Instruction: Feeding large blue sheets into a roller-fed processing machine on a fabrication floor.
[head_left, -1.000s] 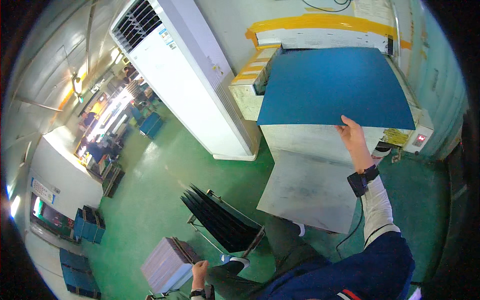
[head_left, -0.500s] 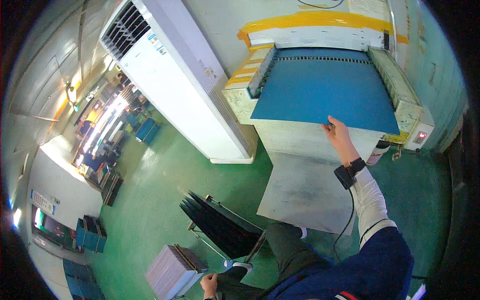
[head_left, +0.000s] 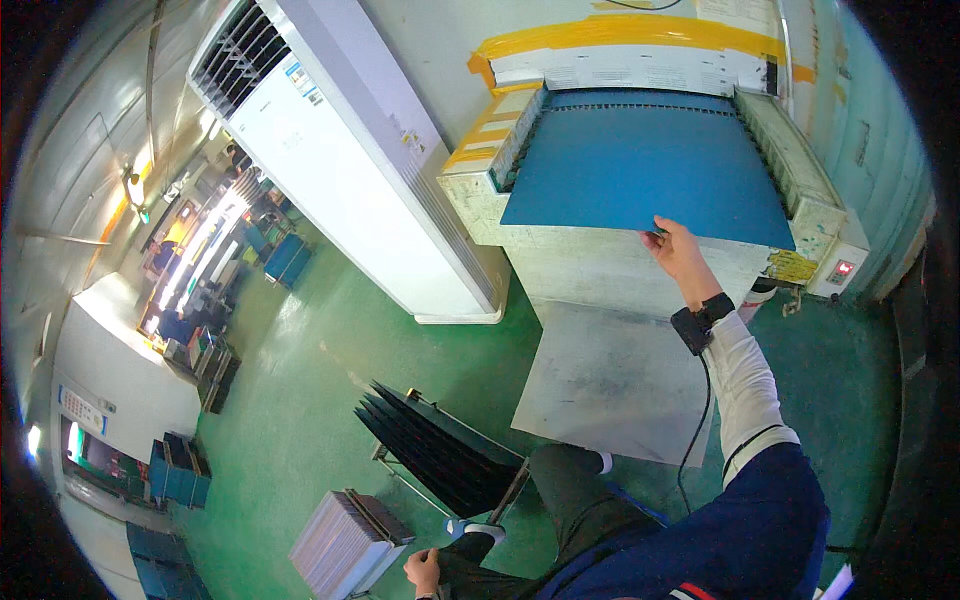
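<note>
A large blue flat sheet (head_left: 640,165) lies on the bed of a pale machine (head_left: 560,262) in front of me, between its two raised side rails. My right hand (head_left: 680,252) reaches forward and pinches the sheet's near edge, right of its middle, thumb and fingers closed on it. A dark strap with a small black box (head_left: 700,322) and cable is on that wrist. Down at the lower edge, my left hand (head_left: 424,570) rests curled closed by my leg. Nothing shows in it.
Left of the machine stands a tall white air conditioner (head_left: 345,170). A metal rack of dark sheets (head_left: 440,455) stands beside my legs, near a stack of pale panels (head_left: 345,545). A grey sheet (head_left: 610,385) lies on the green floor. People work at a lit bench (head_left: 205,260) far left.
The blue sheet and my right hand on its edge have shifted slightly away from me, toward the back of the machine. My left hand stays by my leg. The view has moved slightly.
</note>
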